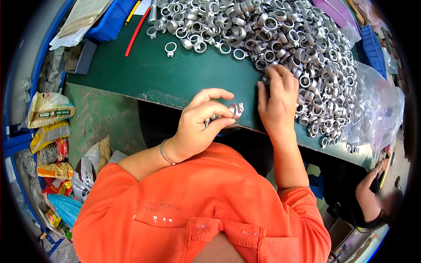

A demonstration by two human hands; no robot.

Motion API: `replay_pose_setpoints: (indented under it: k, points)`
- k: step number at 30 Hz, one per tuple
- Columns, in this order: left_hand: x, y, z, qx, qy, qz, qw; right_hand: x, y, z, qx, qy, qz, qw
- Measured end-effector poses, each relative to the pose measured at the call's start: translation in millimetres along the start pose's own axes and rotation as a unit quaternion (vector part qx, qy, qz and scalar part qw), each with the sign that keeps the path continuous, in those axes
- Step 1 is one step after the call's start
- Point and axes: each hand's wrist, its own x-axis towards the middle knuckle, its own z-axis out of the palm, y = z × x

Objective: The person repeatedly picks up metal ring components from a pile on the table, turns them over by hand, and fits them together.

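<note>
Between the thumb and fingers of my left hand [202, 117] is a small silvery metal ring [237, 109] with a lug on its side, held just over the table's front edge. Another bit of metal shows under those fingers, mostly hidden by the hand. My right hand [280, 96] is at the near left edge of a big pile of similar metal rings [280, 33]. Its thumb and fingertips close around a ring [265, 79] there, largely covered by the fingers. A few loose rings, such as one ring [170, 49], lie apart to the left of the pile.
The green table [175, 79] has a red rod [137, 31] and a blue bin [112, 22] at its back left. Clear plastic bags [372, 105] lie right of the pile. Filled sacks [50, 109] stand on a blue rack at left. Another person [370, 197] is at right.
</note>
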Motion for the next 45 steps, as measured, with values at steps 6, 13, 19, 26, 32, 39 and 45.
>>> replay_pose_setpoints:
  k: [6,13,19,26,32,39,45]
  points:
    - [-0.8,0.4,-7.2,-0.086,-0.056,0.025,0.994,-5.9,6.8,3.0,0.104,-0.006,-0.095,0.990]
    - [-12.6,-15.4,-21.6,-0.335,-0.329,-0.468,0.749,-10.1,2.0,-4.2,0.112,-0.010,0.039,0.993]
    - [-21.4,-87.5,4.6,-0.488,0.000,-0.509,0.709,-19.3,3.7,-1.3,0.218,-0.040,0.048,0.974]
    - [-23.1,-79.4,4.5,-0.272,-0.200,-0.433,0.836,-26.1,-0.1,-11.9,0.513,-0.095,0.191,0.831]
    - [4.4,4.3,-11.3,-0.132,-0.305,-0.278,0.901,-33.0,-0.5,-13.6,0.465,-0.107,0.080,0.875]
    - [11.3,7.5,-1.3,-0.166,-0.081,-0.194,0.964,-33.3,-17.5,-17.4,0.308,-0.031,-0.113,0.944]
    - [7.2,4.4,1.8,-0.193,-0.034,-0.165,0.967,-18.0,-6.3,-16.7,0.228,-0.024,-0.042,0.973]
